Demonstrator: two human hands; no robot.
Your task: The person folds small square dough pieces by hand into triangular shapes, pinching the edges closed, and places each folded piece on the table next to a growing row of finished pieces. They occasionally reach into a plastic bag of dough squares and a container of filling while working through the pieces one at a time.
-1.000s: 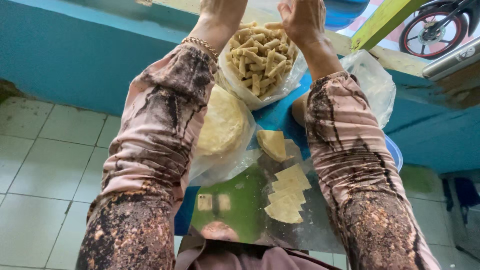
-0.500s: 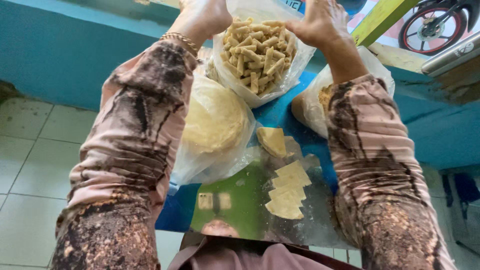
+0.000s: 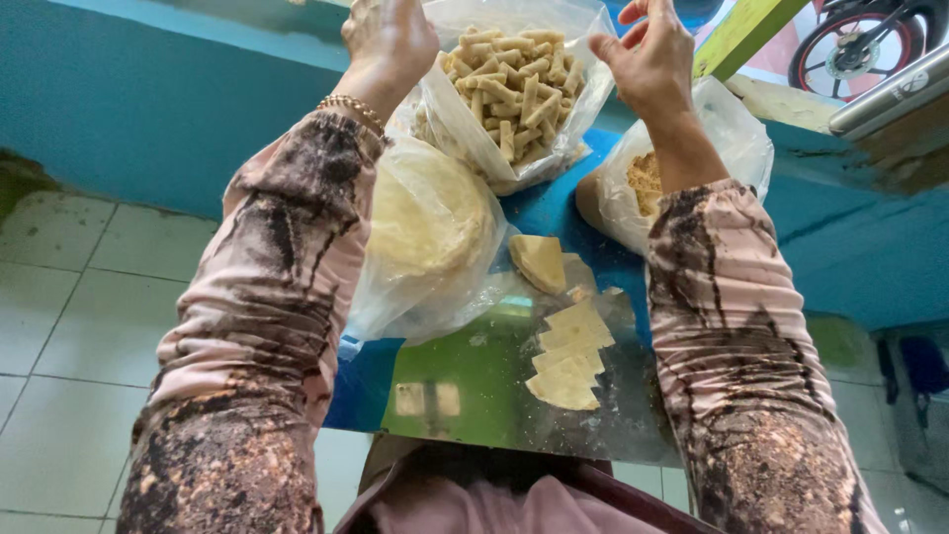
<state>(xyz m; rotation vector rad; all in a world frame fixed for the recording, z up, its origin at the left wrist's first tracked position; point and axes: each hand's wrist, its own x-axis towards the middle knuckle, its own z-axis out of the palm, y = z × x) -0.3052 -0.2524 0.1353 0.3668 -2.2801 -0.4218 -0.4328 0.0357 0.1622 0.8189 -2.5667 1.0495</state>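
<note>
A clear plastic bag [image 3: 514, 99] full of small rolled pastry sticks sits at the far side of a blue tray [image 3: 563, 213]. My left hand [image 3: 388, 40] grips the bag's left rim, fingers closed on the plastic. My right hand [image 3: 647, 54] pinches the bag's right rim, with some fingers spread. A gold bracelet [image 3: 348, 107] circles my left wrist. Below the bag lies a second bag with a stack of round pale wrappers [image 3: 425, 222].
A third bag with crumbly orange filling [image 3: 643, 183] rests under my right forearm. Several cut wrapper pieces [image 3: 571, 356] lie on a shiny metal sheet [image 3: 474, 391]. White tiled floor [image 3: 69, 297] lies left; a motorbike wheel [image 3: 860, 44] shows top right.
Both hands have drawn apart and lowered in view, spreading the mouth of the pastry-stick bag wider. The bag now sits more open on the tray.
</note>
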